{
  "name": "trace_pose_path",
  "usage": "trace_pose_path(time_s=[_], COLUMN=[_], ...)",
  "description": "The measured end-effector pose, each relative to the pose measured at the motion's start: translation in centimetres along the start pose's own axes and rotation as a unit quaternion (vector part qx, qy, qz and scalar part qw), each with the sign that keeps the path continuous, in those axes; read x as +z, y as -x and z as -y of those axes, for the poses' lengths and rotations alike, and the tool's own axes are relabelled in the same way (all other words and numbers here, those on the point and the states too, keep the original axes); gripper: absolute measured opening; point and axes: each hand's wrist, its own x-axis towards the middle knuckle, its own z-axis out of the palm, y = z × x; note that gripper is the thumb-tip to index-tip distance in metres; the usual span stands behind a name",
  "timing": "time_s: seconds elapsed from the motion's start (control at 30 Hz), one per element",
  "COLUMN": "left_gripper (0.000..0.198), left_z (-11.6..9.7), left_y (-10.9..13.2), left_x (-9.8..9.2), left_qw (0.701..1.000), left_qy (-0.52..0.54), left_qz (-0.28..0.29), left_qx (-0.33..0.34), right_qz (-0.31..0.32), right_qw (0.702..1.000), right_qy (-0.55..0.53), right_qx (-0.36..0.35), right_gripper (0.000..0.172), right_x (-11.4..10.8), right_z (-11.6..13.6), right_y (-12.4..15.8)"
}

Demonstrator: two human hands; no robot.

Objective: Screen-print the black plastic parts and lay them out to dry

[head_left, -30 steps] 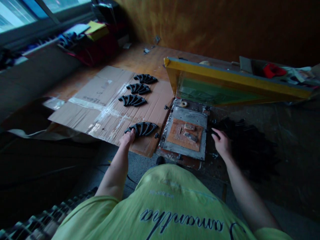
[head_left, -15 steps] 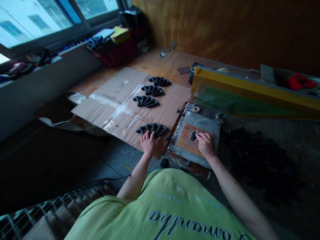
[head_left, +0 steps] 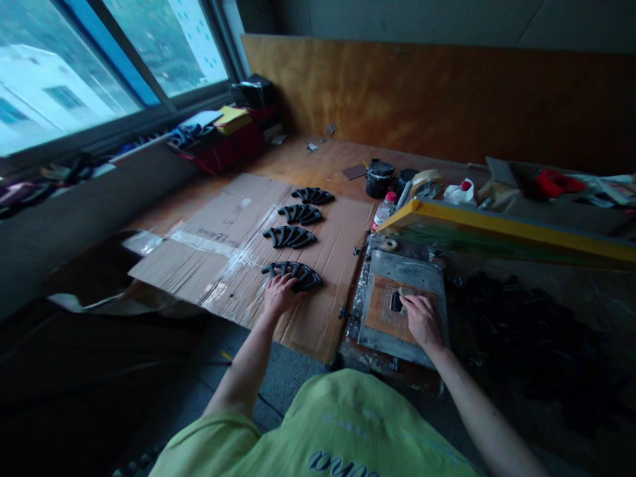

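My left hand [head_left: 279, 295] lies with fingers stretched out on the nearest fan-shaped row of slim black pieces [head_left: 305, 275], on a flattened cardboard sheet [head_left: 328, 318]. Three similar fanned rows lie beyond it, the closest being a fanned row [head_left: 290, 236]. My right hand [head_left: 422, 318] has its fingertips pinched at the right edge of a small black piece [head_left: 396, 301]. That piece sits on a brown board [head_left: 380, 318] fixed on a grey metal plate [head_left: 370, 338]. The thumb is partly hidden.
A yellow-edged screen frame [head_left: 517, 228] stands tilted behind the plate. A dark heap of black pieces [head_left: 527, 331] lies to the right. A tape roll [head_left: 390, 244], a bottle [head_left: 383, 212] and a black tub [head_left: 379, 179] stand at the back. Clamps [head_left: 344, 312] stick out beside the plate.
The view has tilted upward. My left hand and the nearest fanned row have shifted left and closer to the other rows. My right hand stays at the small black piece.
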Motion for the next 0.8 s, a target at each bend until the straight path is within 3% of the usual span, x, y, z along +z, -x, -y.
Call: trace_pose_path(time_s=[0.1,0.2,0.3,0.4,0.53,0.67,0.73,0.8], left_gripper=[0.054,0.056,0.061,0.066,0.066,0.053,0.054,0.058], left_z=[4.9,7.8,8.3,7.0,2.8,-5.3,-10.9,-16.9], left_y=[-3.2,-5.4,-5.7,-4.9,-4.4,-6.2,-7.6,-8.9], left_x=[-0.8,-0.8,-0.6,-1.1,-2.5,-5.0,-6.9,-9.3], left_qw=[1.0,0.999,0.998,0.998,0.999,0.982,0.941,0.86], left_qy=[-0.014,-0.025,-0.035,-0.037,0.002,0.164,0.316,0.501], left_qz=[-0.004,0.027,0.054,0.044,-0.027,-0.093,-0.118,-0.097], left_qx=[0.0,-0.006,-0.008,-0.013,-0.021,0.002,0.006,0.018], right_qz=[-0.001,0.008,0.015,0.029,0.08,0.159,0.178,0.179], right_qw=[1.0,1.0,0.999,0.998,0.996,0.987,0.983,0.977], right_qy=[0.002,0.007,0.003,0.004,0.025,0.021,-0.011,-0.063], right_qx=[0.005,0.02,0.045,0.063,0.041,-0.017,-0.053,-0.095], right_gripper=[0.04,0.042,0.043,0.041,0.04,0.068,0.067,0.052], right_x=[0.1,0.1,-0.1,-0.5,-0.7,-0.6,-0.9,-1.7], right_z=[0.1,0.3,0.7,1.2,1.9,2.4,2.6,2.7], right_y=[0.1,0.2,0.0,-0.6,-1.3,-0.3,0.6,1.3])
